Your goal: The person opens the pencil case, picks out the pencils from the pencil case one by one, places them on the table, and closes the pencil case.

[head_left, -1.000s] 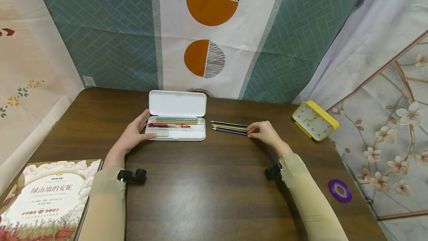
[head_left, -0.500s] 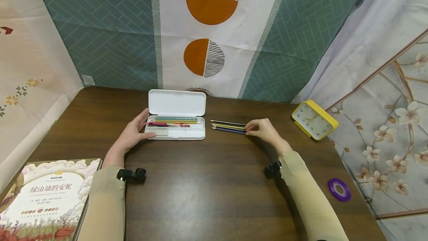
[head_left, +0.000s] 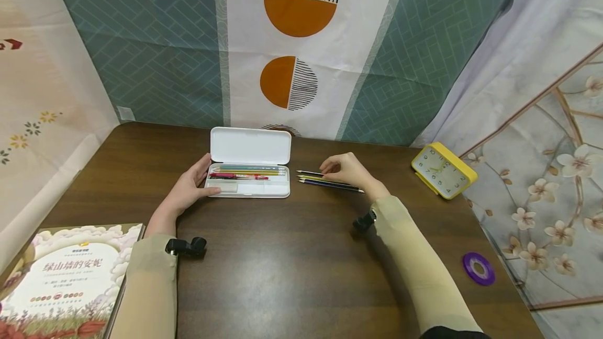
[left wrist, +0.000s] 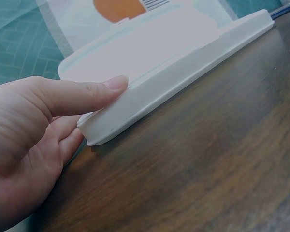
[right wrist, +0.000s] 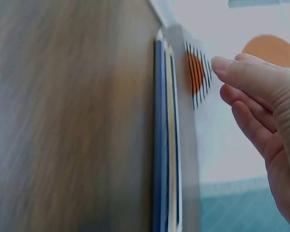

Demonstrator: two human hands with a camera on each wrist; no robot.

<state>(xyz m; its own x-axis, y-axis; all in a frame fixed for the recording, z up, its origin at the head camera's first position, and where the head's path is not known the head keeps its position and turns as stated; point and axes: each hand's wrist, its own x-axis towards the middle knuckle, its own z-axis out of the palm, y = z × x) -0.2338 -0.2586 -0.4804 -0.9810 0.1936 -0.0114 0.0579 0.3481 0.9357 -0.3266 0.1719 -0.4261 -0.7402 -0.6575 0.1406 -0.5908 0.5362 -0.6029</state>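
Note:
A white pencil case lies with its lid up against the back. Inside are several pencils, a red pen and a white eraser. My left hand holds the left end, its thumb on the front edge and the other fingers behind the case's end. To the right of the case, several sharpened pencils lie side by side, points to the left. My right hand hovers over them with loosely bent fingers and holds nothing; a gap shows beside the pencils in the right wrist view.
A yellow clock stands at the back right of the brown table. Nearer on that side lies a purple tape roll. A book lies at the front left beside my left forearm. Patterned cloth hangs behind the table.
My right hand has let go of the pencils' right ends and moved left above them, so those ends now show. My left hand stays on the pencil case.

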